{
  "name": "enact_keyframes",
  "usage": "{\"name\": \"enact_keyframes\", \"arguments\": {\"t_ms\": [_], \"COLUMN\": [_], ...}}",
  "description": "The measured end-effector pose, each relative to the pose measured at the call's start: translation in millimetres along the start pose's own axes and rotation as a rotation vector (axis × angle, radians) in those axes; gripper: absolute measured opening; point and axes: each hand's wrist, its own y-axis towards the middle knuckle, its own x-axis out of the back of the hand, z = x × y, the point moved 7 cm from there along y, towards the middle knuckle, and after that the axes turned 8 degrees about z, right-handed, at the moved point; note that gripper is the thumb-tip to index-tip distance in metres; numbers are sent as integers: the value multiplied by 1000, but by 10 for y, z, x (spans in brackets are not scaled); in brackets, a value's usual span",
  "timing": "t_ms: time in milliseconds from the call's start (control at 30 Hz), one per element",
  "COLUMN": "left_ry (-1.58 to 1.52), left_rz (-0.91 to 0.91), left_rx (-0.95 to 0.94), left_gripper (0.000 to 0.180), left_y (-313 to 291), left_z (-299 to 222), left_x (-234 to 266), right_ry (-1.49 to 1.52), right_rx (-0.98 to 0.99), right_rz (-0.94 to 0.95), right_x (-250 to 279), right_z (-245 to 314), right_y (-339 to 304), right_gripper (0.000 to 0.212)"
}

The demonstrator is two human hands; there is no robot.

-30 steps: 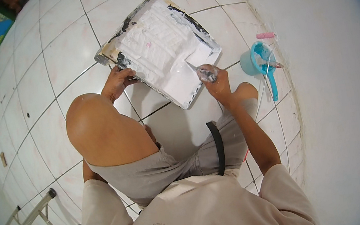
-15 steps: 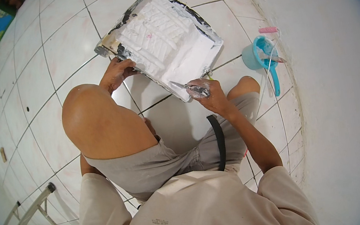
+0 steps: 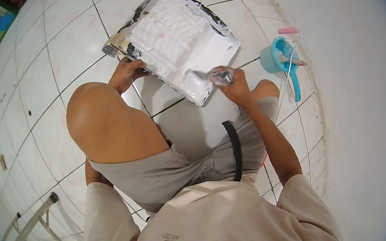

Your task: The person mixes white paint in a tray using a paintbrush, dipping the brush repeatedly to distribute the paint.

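A paint tray [image 3: 120, 51] with black, paint-smeared edges sits tilted toward my left hand, coated inside with thick white paint [image 3: 210, 51]. My left hand [image 3: 128, 74] grips its near left edge, thumb over the rim and fingers underneath. In my right hand [image 3: 232, 85] is a paint-stained putty knife [image 3: 221, 77], its grey blade down in the paint at the tray's near right end. The blade's tip is partly lost in the white.
Right of the tray, a turquoise dipper [image 3: 271, 61] holds a paint-smeared tool, hard to make out. A pink roller [image 3: 288, 31] on a wire frame lies beside it along the white wall [image 3: 367, 96]. A metal ladder [image 3: 33, 227] is at lower left on the tiled floor [image 3: 78, 43].
My right hand has moved slightly up and right with the putty knife, whose blade now lies further inside the tray. My left hand keeps its hold on the edge.
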Motion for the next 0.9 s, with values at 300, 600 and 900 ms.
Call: {"name": "enact_keyframes", "arguments": {"t_ms": [300, 600, 900], "left_ry": [13, 5, 7], "left_rz": [-1, 0, -4], "left_rx": [21, 15, 23], "left_gripper": [25, 26, 32], "left_y": [-19, -31, 13], "left_z": [10, 23, 58], "left_x": [62, 101, 109], "right_ry": [-25, 24, -187], "right_rx": [-35, -29, 39], "right_rz": [128, 125, -347], "right_x": [-111, -128, 674], "right_z": [44, 90, -30], "right_y": [-21, -47, 210], "right_gripper": [19, 16, 20]}}
